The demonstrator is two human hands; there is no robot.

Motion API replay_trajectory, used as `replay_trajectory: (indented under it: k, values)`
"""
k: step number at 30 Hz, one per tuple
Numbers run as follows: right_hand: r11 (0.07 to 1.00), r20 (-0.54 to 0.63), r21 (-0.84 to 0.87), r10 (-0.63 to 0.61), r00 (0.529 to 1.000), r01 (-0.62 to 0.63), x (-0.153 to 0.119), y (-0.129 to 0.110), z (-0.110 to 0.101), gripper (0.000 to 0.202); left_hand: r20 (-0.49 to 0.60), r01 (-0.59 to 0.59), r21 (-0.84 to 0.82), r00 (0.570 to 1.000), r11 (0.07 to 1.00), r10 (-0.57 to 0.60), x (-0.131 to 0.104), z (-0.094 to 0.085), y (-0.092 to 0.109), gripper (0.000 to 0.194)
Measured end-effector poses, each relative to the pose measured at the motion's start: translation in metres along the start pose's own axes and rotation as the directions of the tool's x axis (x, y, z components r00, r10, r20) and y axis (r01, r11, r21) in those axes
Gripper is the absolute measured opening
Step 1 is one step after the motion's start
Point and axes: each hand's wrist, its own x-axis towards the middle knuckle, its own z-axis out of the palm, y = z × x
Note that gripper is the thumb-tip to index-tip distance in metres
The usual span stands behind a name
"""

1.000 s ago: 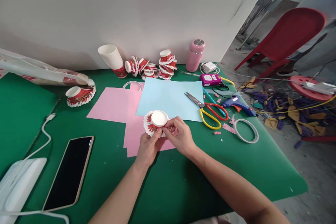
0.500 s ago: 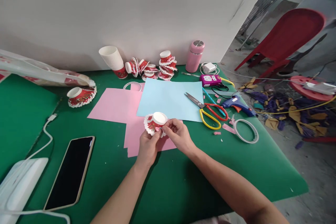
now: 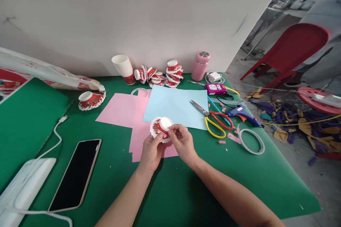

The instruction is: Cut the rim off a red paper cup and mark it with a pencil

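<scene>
Both your left hand [image 3: 151, 152] and right hand [image 3: 186, 145] have fingers nearly closed, the left pinching a frilled red cup [image 3: 165, 123], the right at its side, any firm grip hidden. The cup is just beyond both, white base up, leaning rightward, above pink paper [image 3: 138, 142].

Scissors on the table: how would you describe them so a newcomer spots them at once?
On the green table, find the light blue sheet. The scissors lie across its right edge, left of the blue glue gun; one red handle loop and one yellow set them apart.
</scene>
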Motion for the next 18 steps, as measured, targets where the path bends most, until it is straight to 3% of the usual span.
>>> replay_trajectory:
  k: [12, 14, 18]
  values:
    - [0.993, -0.062, 0.116, 0.03, 0.998, -0.023, -0.0002, -0.0037, 0.0058, 0.013, 0.021, 0.01, -0.041, 1.0, 0.999, -0.009, -0.0024, 0.002, -0.0004, 0.017]
    - [0.998, -0.069, 0.064, -0.018, 0.997, 0.022, -0.0021, -0.0051, 0.0042, 0.016, 0.022, -0.014, -0.022, 1.0, 1.0, 0.014, -0.0034, 0.0029, 0.0008, 0.019]
    - [0.955, -0.032, -0.17, -0.253, 0.967, 0.244, -0.0069, -0.0086, 0.0012, 0.01, -0.03, -0.132, 0.091, 0.99, 0.987, 0.135, -0.0054, 0.0023, -0.0003, 0.02]
